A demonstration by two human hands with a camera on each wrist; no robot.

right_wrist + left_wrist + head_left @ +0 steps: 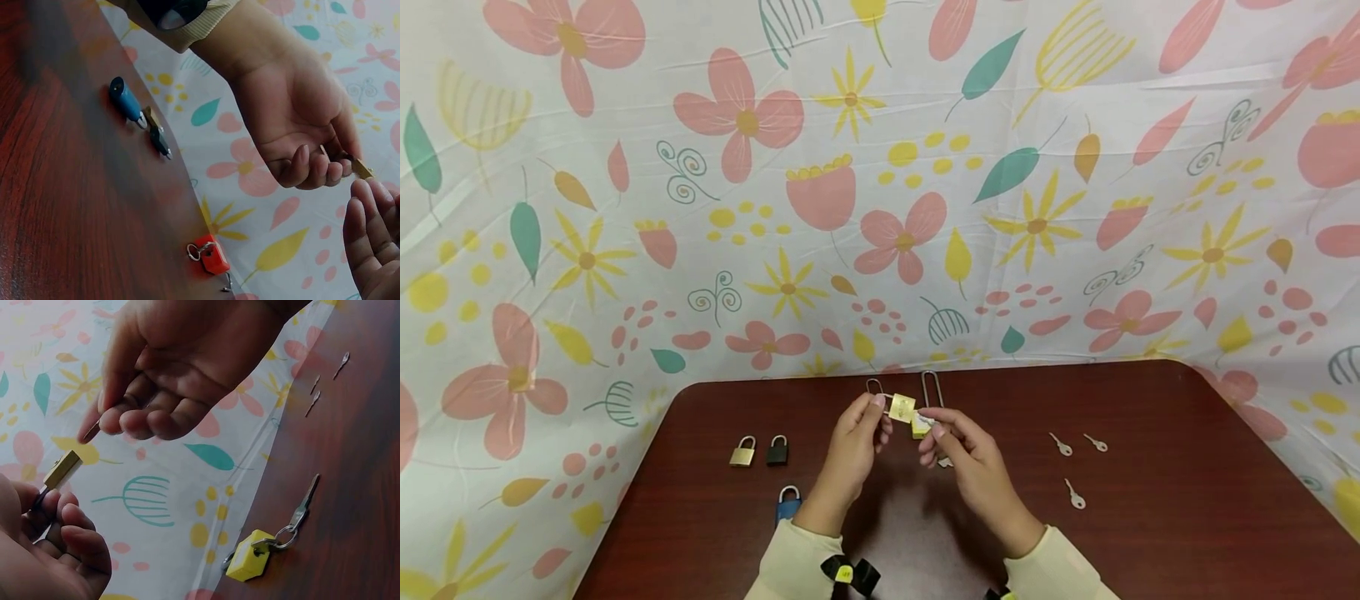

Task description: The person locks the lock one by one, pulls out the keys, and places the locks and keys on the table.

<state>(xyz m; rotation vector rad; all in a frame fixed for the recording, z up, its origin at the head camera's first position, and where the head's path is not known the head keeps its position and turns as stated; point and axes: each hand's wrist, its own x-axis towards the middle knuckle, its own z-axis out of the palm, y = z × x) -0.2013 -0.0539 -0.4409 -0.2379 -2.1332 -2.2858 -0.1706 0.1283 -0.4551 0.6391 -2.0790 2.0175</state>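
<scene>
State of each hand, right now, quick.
Left hand: closed, holding a brass padlock.
Right hand: closed, pinching a key.

Floral cloth (pixel 887 187) behind — pink, yellow, teal prints; dark red-brown table (pixel 1157 442) — rounded corners.

The left hand (pixel 857 423) pinches a brass padlock (pixel 902 407); to its right, the right hand (pixel 964 446) pinches a silver key (pixel 927 419); farther right lie three keys (pixel 1077 500).
</scene>
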